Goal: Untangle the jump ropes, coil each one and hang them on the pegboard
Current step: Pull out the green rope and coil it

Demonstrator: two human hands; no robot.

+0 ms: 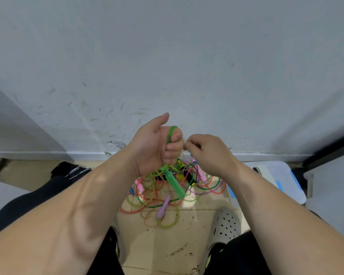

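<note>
A tangle of jump ropes (159, 193) in green, yellow, orange, pink and purple lies on the floor between my legs. My left hand (157, 143) is raised above it, fingers curled round a green handle (170, 133) whose end pokes out at the top. A second green handle (175, 184) dangles below that hand over the pile. My right hand (205, 151) is close beside the left and pinches a thin, pale cord at its fingertips. A lilac handle (163, 208) and a pink handle (140, 186) lie in the tangle. No pegboard is in view.
A scuffed white wall (167, 66) with a baseboard rises straight ahead. A white plastic bin lid (276, 175) with blue clips sits at the right, next to a white cabinet (330, 185). My white perforated clog (225, 225) rests on the littered tile floor.
</note>
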